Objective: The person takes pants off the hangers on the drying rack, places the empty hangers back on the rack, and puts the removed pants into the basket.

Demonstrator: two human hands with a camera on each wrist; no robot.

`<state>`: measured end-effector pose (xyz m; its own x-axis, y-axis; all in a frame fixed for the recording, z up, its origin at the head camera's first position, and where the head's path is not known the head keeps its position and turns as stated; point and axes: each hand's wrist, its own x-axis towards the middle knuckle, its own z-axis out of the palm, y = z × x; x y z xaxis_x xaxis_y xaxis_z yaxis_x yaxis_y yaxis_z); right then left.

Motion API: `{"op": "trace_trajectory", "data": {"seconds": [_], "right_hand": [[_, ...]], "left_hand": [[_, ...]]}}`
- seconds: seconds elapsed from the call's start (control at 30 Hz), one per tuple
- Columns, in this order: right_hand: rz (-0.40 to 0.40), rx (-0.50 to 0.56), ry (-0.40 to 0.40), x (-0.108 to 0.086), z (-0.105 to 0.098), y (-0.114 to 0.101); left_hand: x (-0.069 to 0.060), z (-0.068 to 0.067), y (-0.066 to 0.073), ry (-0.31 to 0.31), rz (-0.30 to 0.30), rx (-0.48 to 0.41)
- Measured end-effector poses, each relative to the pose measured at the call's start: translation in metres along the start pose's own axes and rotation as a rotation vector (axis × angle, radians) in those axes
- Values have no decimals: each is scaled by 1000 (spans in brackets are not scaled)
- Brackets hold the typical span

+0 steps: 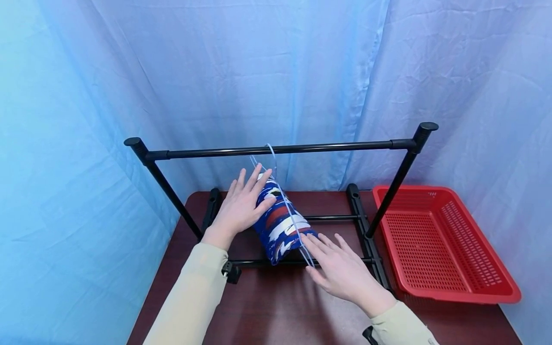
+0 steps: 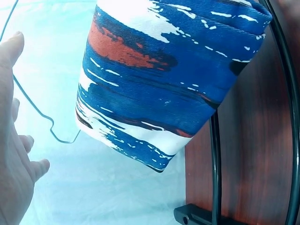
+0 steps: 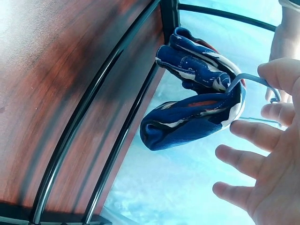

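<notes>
A folded blue, white and red patterned cloth [image 1: 282, 218] is draped over a light-blue wire hanger [image 1: 288, 203], whose hook goes over the bar of a black rack [image 1: 327, 148]. My left hand [image 1: 241, 201] is at the cloth's upper left with fingers extended. In the left wrist view, this hand [image 2: 16, 140] appears apart from the cloth. My right hand [image 1: 338, 263] is beside the near end of the hanger, fingers straight and spread. In the right wrist view, its fingertips are close to the cloth's folded edge [image 3: 187, 117]; whether they touch, I cannot tell.
A red plastic basket [image 1: 453, 290] sits on the right of the dark reddish-brown table [image 1: 267, 306]. The rack's base rails [image 1: 332, 218] and feet run across the table under the cloth. Light-blue curtains [image 1: 302, 86] surround the back and sides.
</notes>
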<state>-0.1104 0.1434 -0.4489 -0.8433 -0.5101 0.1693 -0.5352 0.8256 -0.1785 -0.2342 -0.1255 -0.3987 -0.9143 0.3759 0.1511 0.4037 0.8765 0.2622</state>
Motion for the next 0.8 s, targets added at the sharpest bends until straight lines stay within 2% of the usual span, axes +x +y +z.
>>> {"op": "trace_trajectory", "data": {"seconds": [0.23,0.3,0.67,0.8], "right_hand": [[7,1,28,-2,1,1],[12,-4,43,-2,2,1],[44,-20,187,-1,1,3],[46,10,279,0,3,6]], "left_hand": [[-1,1,1,8,24,-99],[-2,2,1,9,26,-104],[-5,3,4,9,52,-122],[-6,4,6,13,62,-122]]}}
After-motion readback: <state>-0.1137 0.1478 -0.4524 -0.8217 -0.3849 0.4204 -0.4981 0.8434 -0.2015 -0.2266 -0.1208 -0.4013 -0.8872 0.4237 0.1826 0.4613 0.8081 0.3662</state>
